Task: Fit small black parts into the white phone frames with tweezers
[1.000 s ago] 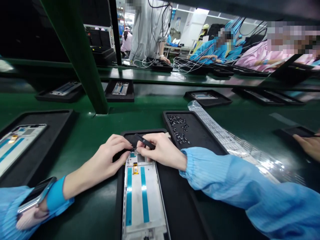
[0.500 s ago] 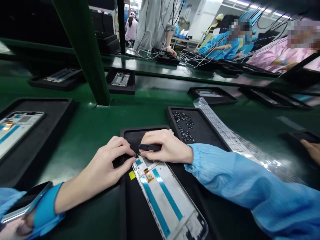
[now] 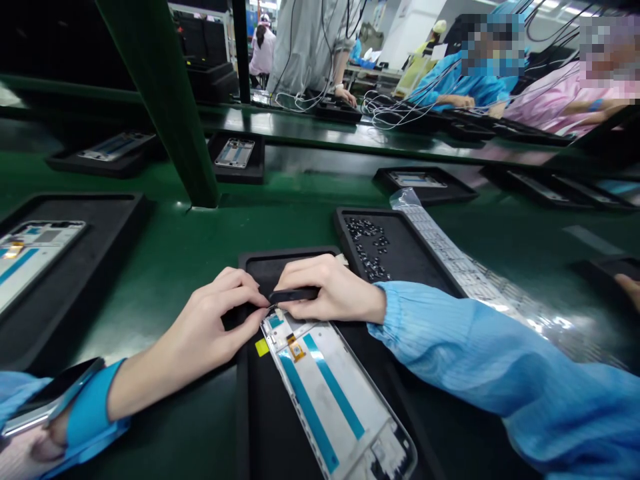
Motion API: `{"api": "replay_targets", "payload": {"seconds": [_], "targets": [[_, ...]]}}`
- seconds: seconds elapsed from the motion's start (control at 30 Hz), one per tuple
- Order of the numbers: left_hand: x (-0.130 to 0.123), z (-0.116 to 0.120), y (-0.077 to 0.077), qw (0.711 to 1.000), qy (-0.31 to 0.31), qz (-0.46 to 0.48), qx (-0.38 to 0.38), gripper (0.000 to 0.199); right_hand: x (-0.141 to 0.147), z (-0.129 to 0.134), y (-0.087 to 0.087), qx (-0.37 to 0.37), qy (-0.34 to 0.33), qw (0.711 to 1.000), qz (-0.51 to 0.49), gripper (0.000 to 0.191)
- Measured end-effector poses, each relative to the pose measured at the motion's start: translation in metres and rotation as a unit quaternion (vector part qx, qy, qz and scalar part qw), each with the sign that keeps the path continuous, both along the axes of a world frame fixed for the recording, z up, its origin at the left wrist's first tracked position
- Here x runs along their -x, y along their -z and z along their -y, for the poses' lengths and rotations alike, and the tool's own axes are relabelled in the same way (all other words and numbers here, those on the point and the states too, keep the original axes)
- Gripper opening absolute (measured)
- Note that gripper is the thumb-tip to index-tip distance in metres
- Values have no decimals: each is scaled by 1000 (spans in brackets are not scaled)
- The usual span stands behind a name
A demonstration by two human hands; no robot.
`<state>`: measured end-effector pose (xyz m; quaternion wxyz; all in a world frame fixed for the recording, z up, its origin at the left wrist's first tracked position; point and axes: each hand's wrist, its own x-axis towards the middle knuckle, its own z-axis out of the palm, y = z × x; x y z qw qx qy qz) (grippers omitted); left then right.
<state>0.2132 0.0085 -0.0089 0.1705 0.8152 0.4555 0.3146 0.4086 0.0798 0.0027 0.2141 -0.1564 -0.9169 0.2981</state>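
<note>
A silver phone mid-frame [image 3: 335,373] with blue strips and a small orange flex cable [image 3: 297,348] lies slanted in a black tray [image 3: 265,427]. My left hand [image 3: 225,320] is closed, thumb and index finger pinching at the frame's upper left corner. A yellow tab [image 3: 262,347] sticks out at the frame's left edge below them. My right hand [image 3: 330,290] grips a slim black tool [image 3: 294,295] over the frame's top end, close to my left fingertips. The tool's tip and any tiny part there are too small to make out.
A black tray [image 3: 440,267] of small black parts stands behind my right hand. Beside it runs a clear plastic strip [image 3: 450,267]. Another tray [image 3: 115,267] with a phone frame sits left. A green post [image 3: 170,113] rises ahead. Co-workers are across the bench; a person's hand [image 3: 629,290] shows at right.
The view has shifted slightly. Both hands stay at the frame's upper corner; the black tool has moved a little left, towards my left fingertips. The hand at the far right has drawn back.
</note>
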Motion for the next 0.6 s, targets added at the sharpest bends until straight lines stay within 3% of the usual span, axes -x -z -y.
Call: {"api": "replay_targets", "payload": {"seconds": [0.3,0.6], "targets": [[1,5,4,998,23,-6,-51,13,1,5,2,-48,-7,999,9,10],[5,6,-1,975,78,-126,-164,15,4,16,-13,-133,3,981,143,10]]}}
